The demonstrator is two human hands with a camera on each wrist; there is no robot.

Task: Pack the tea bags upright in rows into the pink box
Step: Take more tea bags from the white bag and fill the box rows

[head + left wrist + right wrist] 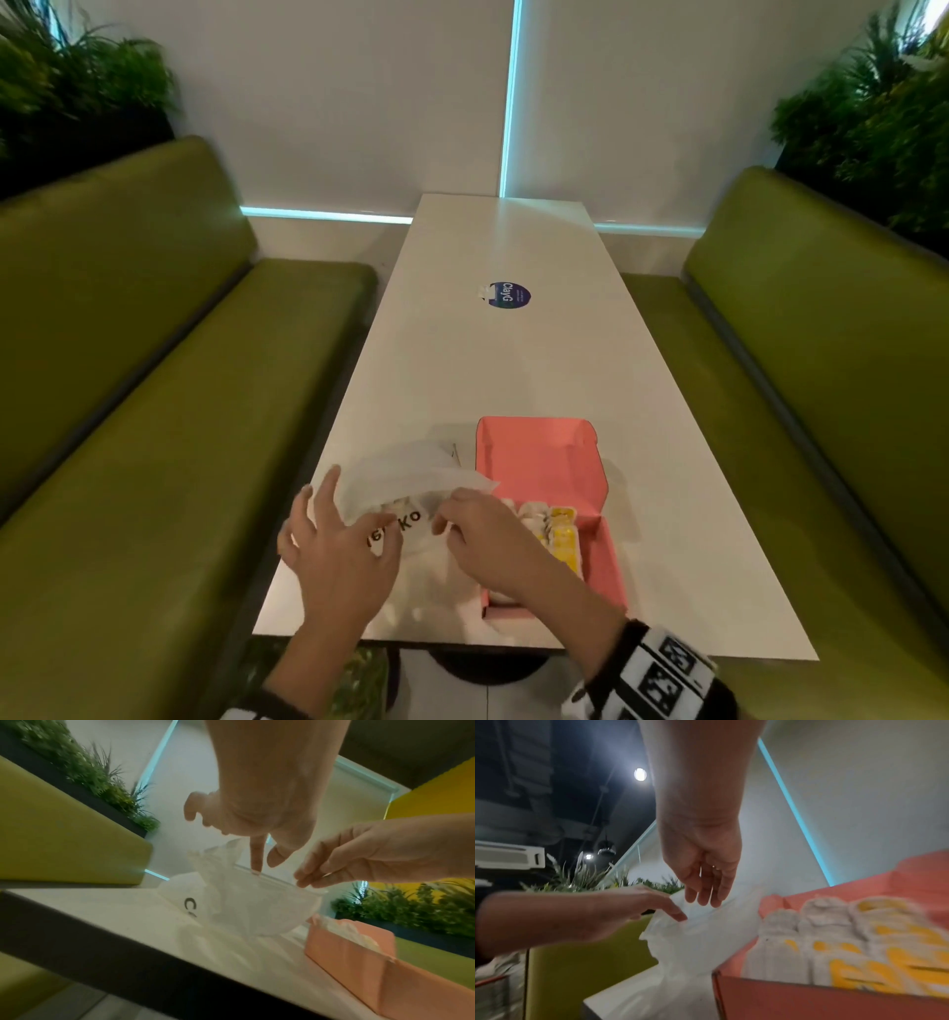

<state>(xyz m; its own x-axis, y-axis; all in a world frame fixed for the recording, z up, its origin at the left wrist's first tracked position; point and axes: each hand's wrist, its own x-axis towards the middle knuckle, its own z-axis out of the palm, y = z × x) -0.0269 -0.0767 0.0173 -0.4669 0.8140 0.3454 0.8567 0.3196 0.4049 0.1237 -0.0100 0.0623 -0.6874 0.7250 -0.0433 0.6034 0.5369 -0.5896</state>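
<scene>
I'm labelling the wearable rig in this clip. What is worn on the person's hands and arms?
Both hands are bare: no gloves on the left hand or the right hand. The right forearm carries a black band with white panels printed with square black-and-white marker patterns. At the bottom edge, a sliver of a similar black-and-white band shows on the left arm. Any ring is too blurred to tell.

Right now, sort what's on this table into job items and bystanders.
Belongs to the job:
- pink box, lid open
- tea bags standing in the box
- white plastic bag, beside the box
- left hand and right hand, both at the bag's mouth

Just lying about:
- round blue sticker further up the table
- green benches
- plants
</scene>
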